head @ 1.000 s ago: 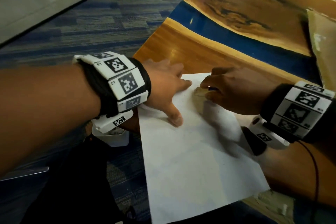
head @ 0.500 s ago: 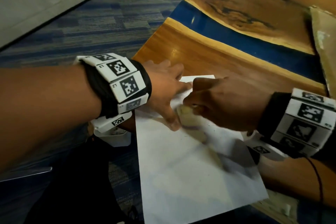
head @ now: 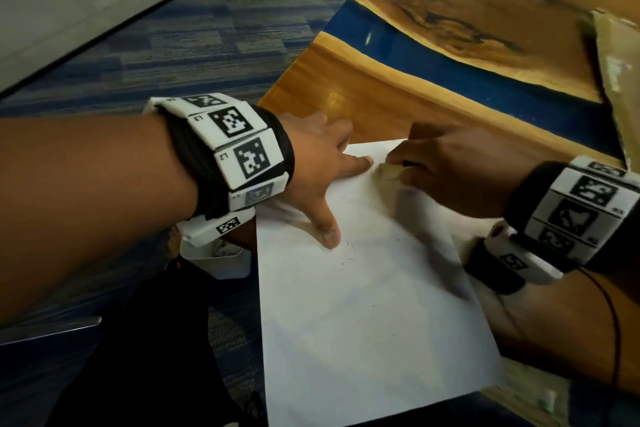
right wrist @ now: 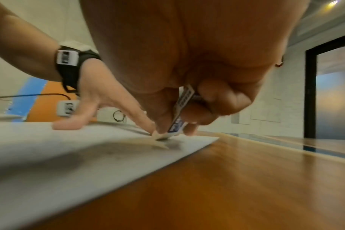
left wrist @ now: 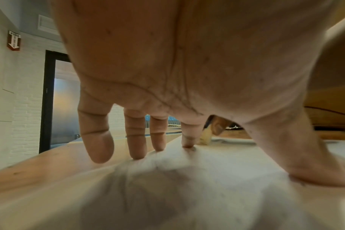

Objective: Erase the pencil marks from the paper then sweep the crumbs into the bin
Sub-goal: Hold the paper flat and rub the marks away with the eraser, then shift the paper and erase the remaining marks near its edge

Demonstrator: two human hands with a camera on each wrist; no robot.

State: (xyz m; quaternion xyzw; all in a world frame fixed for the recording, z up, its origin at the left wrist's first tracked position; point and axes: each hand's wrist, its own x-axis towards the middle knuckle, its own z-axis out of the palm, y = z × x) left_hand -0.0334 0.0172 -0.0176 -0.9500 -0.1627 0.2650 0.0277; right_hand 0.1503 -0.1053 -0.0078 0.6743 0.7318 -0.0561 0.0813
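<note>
With the paper (head: pixel 363 305) pinned by spread left fingers (head: pixel 360 163), the eraser (right wrist: pixel 174 124), pinched in right fingers (right wrist: pixel 189 130), is rubbed beside them; crumb-sweeping is judged next.

Table (head: pixel 398 107) showing glossy varnished wood with smooth blue resin band, reflecting light. Paper (head: pixel 363 322) lying matt white. Eraser (right wrist: pixel 175 124) wearing printed paper sleeve. Floor carpet (head: pixel 173 38) looking rough, woven. Bin (head: pixel 228 262) looking white plastic.

Black wristbands (head: pixel 194 163) with white, square-coded marker tiles (head: pixel 242 146)
</note>
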